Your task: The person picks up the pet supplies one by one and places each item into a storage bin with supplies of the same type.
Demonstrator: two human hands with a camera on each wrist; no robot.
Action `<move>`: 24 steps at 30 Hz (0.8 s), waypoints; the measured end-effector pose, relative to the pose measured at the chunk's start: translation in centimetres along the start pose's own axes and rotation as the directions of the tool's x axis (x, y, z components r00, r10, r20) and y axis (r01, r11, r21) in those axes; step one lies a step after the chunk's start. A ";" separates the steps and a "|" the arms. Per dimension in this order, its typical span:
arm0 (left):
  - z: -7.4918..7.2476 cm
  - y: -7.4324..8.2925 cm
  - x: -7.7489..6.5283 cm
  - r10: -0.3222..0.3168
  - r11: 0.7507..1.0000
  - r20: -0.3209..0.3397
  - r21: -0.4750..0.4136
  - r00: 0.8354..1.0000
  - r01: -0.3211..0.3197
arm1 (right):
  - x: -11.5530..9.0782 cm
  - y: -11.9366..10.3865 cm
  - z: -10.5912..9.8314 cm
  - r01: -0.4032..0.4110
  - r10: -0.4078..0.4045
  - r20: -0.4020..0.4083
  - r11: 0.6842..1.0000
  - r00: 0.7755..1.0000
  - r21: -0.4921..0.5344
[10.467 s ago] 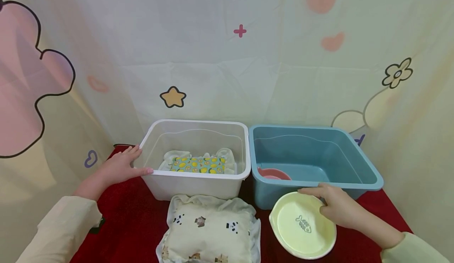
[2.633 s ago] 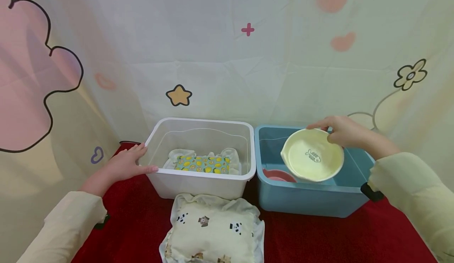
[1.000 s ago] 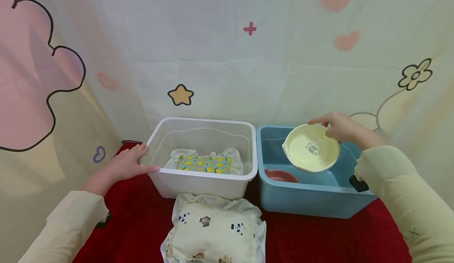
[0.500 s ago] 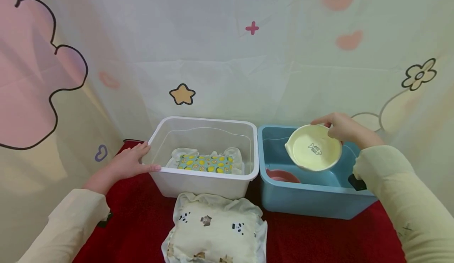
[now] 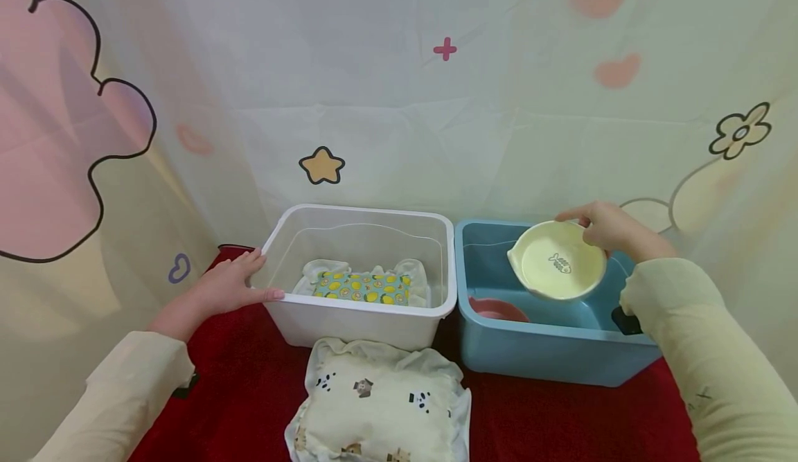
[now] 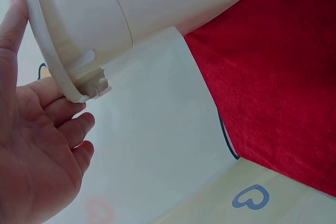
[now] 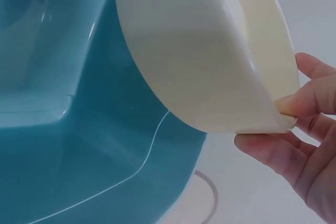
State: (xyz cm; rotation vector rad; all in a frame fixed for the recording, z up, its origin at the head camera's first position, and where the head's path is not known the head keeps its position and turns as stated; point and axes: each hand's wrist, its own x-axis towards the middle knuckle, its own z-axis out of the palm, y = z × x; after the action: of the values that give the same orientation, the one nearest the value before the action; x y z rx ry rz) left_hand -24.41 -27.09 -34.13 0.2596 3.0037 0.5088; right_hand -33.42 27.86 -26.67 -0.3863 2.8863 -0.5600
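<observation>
My right hand (image 5: 614, 230) pinches the rim of a pale yellow bowl (image 5: 555, 258) between thumb and fingers. The bowl has a fish-bone drawing inside and a small pointed spout. It is tilted over the blue bin (image 5: 536, 354), inside of which a pink bowl (image 5: 499, 309) lies near the left front corner. Seen from the right wrist, the yellow bowl's outer wall (image 7: 178, 56) is in front of the blue bin. My left hand (image 5: 227, 285) rests at the left front corner of the white bin (image 5: 349, 320), its thumb along the front rim and its fingers relaxed.
A lemon-print cushion (image 5: 361, 287) with white frills lies inside the white bin. Another frilled cushion (image 5: 380, 406) with animal faces lies in front, on the red cloth (image 5: 561, 420). A printed curtain (image 5: 386, 116) hangs close behind both bins.
The right hand has carried the yellow bowl from in front of the blue bin up over its opening. Over the last second it has barely moved. The left hand stays at the white bin's corner.
</observation>
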 end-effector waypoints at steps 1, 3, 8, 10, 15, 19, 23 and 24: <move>0.0 0.0 0.0 -0.001 1.000 -0.001 0.001 1.000 0.001 | 0.0 0.0 0.0 0.000 0.000 0.001 1.000 1.000 -0.001; 0.0 0.0 0.0 -0.001 1.000 -0.003 0.002 1.000 0.001 | 0.1 0.1 0.0 0.000 0.000 0.003 1.000 1.000 -0.002; 0.0 0.0 0.0 -0.002 1.000 -0.007 -0.006 1.000 0.002 | 0.2 0.3 -0.2 -0.007 0.007 0.003 1.000 1.000 -0.008; -0.1 0.1 -0.1 -0.004 1.000 -0.007 -0.012 1.000 0.003 | 0.2 0.5 -0.3 -0.011 0.011 0.003 1.000 1.000 -0.009; -0.1 0.2 -0.1 -0.006 1.000 -0.010 -0.018 1.000 0.006 | 0.3 0.8 -0.3 -0.013 0.013 0.001 1.000 1.000 0.003; -0.1 0.1 -0.1 -0.004 1.000 -0.009 -0.011 1.000 0.004 | 0.4 1.1 -0.2 -0.028 0.028 0.006 0.999 1.000 0.022; 0.0 0.0 0.0 -0.001 1.000 -0.010 -0.006 1.000 0.001 | 0.5 1.6 -0.1 -0.041 0.040 0.007 0.999 0.999 0.035; 0.0 0.0 0.0 -0.002 1.000 -0.011 -0.008 1.000 0.002 | 0.5 1.7 0.0 -0.040 0.040 0.005 0.999 0.999 0.037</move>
State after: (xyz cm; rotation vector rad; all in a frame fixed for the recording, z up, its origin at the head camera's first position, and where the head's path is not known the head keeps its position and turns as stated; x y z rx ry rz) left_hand -24.40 -27.12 -34.10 0.2546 3.0119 0.5234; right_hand -34.26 29.23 -27.34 -0.3238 2.8676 -0.6049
